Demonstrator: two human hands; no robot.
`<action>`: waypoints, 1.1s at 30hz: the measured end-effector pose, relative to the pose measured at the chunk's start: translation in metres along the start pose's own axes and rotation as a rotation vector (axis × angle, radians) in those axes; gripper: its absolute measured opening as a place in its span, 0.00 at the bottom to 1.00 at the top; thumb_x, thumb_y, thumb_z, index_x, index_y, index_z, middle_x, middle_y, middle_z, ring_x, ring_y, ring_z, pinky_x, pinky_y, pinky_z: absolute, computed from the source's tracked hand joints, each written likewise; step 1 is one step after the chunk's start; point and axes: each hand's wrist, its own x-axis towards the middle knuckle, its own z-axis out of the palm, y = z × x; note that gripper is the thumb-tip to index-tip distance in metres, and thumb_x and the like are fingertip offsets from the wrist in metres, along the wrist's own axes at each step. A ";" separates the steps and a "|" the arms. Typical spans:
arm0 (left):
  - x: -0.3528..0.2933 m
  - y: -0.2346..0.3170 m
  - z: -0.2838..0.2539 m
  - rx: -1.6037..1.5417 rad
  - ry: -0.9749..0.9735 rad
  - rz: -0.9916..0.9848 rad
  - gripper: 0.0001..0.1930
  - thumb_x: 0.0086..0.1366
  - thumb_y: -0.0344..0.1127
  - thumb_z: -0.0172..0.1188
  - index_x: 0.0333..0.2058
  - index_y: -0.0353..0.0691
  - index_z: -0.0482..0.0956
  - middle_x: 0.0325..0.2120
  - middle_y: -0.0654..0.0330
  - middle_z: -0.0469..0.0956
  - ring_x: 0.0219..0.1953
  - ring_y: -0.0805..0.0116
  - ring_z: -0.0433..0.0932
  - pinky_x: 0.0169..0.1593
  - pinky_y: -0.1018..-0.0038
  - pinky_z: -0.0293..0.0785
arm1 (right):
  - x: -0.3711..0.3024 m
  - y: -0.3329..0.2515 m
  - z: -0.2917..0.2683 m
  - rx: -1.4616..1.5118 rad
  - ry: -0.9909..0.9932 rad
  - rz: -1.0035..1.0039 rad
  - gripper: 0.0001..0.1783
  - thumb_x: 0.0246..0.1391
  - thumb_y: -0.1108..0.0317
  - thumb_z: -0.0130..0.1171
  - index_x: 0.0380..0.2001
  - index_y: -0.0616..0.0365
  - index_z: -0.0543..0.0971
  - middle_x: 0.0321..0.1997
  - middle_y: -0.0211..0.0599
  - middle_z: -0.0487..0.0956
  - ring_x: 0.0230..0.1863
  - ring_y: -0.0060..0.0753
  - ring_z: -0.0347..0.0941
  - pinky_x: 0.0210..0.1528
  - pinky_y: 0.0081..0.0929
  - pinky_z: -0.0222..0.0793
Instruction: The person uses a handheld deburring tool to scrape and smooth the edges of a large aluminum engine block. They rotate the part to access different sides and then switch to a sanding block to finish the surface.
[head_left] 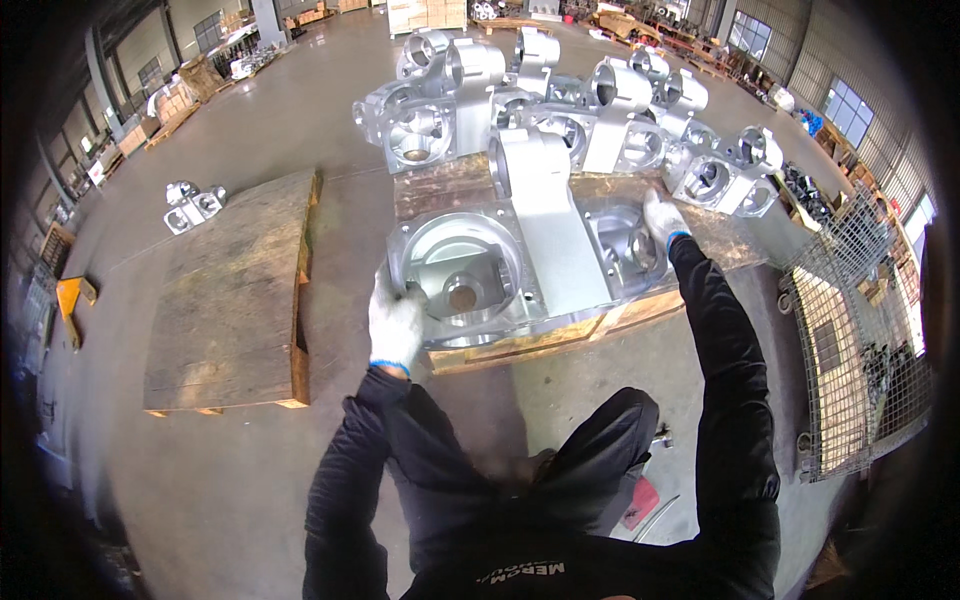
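Fingers of both gloved hands are closed on a large aluminium casting [520,255] lying across a wooden pallet [440,185], long axis left to right. Left hand [395,325] grips the near-left rim; right hand [662,218] clasps the far-right edge.

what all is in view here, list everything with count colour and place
big casting: one, silver, on the near pallet, both hands on it
near pallet: one, wood, centre
bare pallet: one, wood, left of centre
more castings: many, silver, grouped behind the near pallet
small casting: one, silver, on the floor far left
wire cage: one, grey, right
yellow part: one, floor at far left
left hand: white glove, on the casting's near left rim
right hand: white glove, on its far right edge
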 end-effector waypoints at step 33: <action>0.066 -0.122 -0.002 -0.054 0.079 -0.021 0.14 0.76 0.30 0.63 0.57 0.36 0.78 0.48 0.62 0.83 0.50 0.71 0.78 0.58 0.72 0.75 | -0.208 -0.057 0.120 0.846 1.195 0.263 0.26 0.73 0.59 0.44 0.63 0.64 0.78 0.38 0.48 0.85 0.38 0.45 0.80 0.45 0.42 0.76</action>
